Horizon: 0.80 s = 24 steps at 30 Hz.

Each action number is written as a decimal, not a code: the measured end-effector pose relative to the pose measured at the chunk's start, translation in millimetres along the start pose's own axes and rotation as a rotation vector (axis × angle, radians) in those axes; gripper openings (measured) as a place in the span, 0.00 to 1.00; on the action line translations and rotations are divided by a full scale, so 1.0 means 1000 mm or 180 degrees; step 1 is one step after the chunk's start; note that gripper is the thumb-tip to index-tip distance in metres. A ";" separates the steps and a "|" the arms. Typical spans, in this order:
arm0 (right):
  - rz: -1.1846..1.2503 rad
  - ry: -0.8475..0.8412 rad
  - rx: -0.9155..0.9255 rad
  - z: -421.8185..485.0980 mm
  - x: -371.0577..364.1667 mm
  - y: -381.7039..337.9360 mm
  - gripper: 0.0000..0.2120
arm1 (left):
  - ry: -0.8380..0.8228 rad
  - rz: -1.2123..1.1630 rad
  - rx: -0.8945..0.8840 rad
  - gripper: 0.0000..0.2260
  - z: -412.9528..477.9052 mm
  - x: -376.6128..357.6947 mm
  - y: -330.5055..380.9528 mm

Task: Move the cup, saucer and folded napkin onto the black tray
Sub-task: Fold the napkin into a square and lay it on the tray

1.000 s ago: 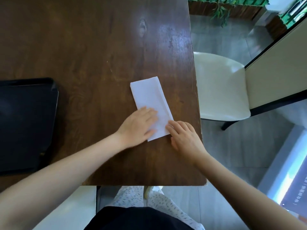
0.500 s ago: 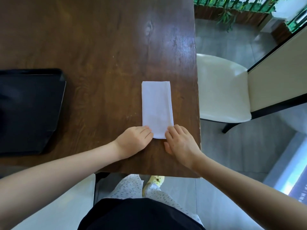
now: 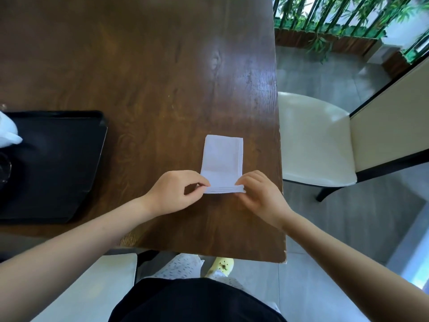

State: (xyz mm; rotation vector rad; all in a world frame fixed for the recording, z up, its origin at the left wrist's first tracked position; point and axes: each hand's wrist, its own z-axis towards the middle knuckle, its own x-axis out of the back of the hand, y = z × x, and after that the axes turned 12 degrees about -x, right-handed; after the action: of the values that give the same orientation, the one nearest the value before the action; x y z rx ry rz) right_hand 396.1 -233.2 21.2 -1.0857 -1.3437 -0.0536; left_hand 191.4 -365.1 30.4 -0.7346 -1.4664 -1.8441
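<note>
A white folded napkin (image 3: 221, 159) lies lengthwise on the dark wooden table (image 3: 151, 66), close to its right edge. My left hand (image 3: 178, 194) pinches the napkin's near left corner and my right hand (image 3: 260, 194) pinches its near right corner. The near end is lifted and curled off the wood. The black tray (image 3: 58, 163) sits at the table's left side, cut off by the frame edge. On the tray's far left a white object (image 3: 8, 133) and a dark rounded thing (image 3: 4, 168) show only in part; cup and saucer cannot be told.
A cream chair (image 3: 311, 140) stands just right of the table. Another pale seat (image 3: 92, 287) is below the table's near edge by my legs. A bamboo planter (image 3: 325, 40) lines the far right floor.
The napkin went from angled to straight. Both hands slid to its near end, then pinched the two corners and raised that end. The camera view shifted, showing more tray.
</note>
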 end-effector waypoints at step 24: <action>0.1382 0.1037 -0.1956 0.123 -0.028 -0.001 0.11 | 0.1138 -0.0563 0.1614 0.11 0.106 -0.044 -0.071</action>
State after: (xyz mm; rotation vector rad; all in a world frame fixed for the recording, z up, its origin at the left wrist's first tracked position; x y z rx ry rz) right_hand 295.9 -168.9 -19.4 -1.7817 -0.7845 -0.3239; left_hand 166.5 -244.3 -23.9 -0.0288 -1.6888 -1.5214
